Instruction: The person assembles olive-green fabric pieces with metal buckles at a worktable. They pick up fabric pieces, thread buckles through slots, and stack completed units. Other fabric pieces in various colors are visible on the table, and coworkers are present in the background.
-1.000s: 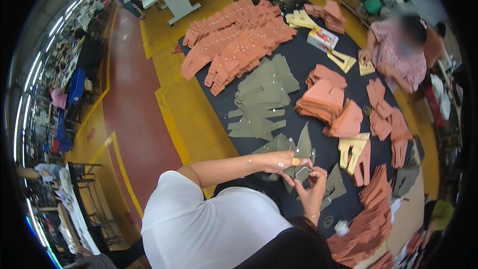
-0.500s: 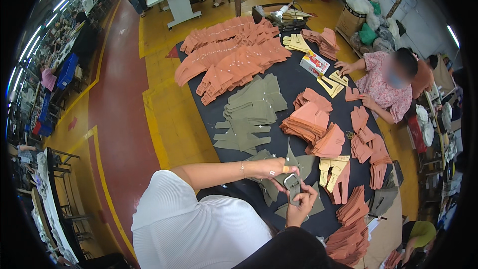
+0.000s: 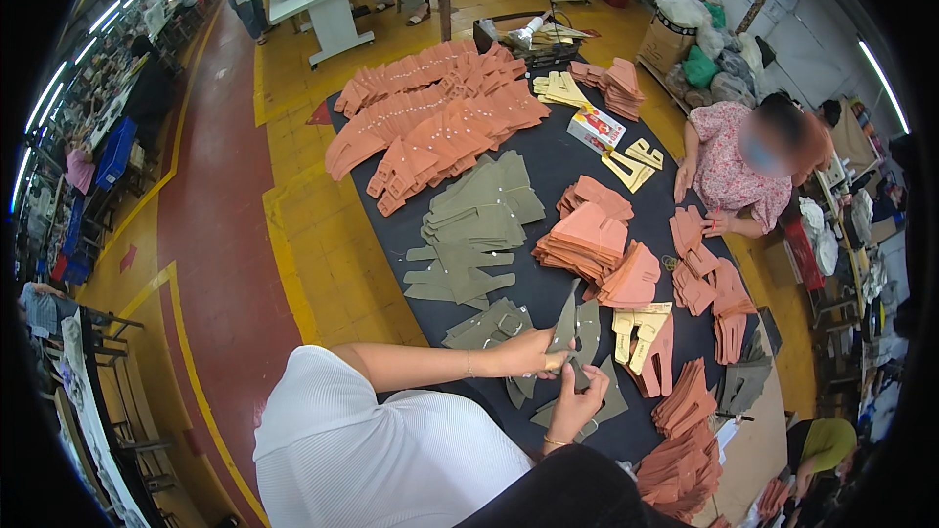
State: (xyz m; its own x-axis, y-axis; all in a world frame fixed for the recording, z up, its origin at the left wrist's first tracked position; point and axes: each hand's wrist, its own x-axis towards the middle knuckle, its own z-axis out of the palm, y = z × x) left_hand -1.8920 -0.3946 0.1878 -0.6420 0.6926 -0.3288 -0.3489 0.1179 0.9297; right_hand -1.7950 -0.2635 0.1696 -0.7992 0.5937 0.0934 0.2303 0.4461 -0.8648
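Observation:
My left hand (image 3: 529, 353) is closed on an olive-green cut piece (image 3: 588, 321), a flat shape with long pointed strips that stands up above the table. Lower down, my right hand (image 3: 575, 403) pinches the near part of the same piece. Beneath and around both hands lie more loose olive pieces (image 3: 614, 397). Just left of my left hand is a small olive pile (image 3: 479, 329) with a pale squarish outline on it. Farther off sits a larger olive stack (image 3: 484, 203).
Coral stacks (image 3: 584, 237) and coral rows (image 3: 460, 122) cover much of the dark table (image 3: 396, 235). Yellow templates (image 3: 641, 328) lie right of my hands. Across the right edge, a masked co-worker (image 3: 736, 152) rests hands by coral pieces. A box (image 3: 595, 129) stands farther back.
My hands have turned the olive piece, so its strips now stand fanned upward; the squarish frame seen between my hands is gone from there. The co-worker's hands have moved off the yellow template.

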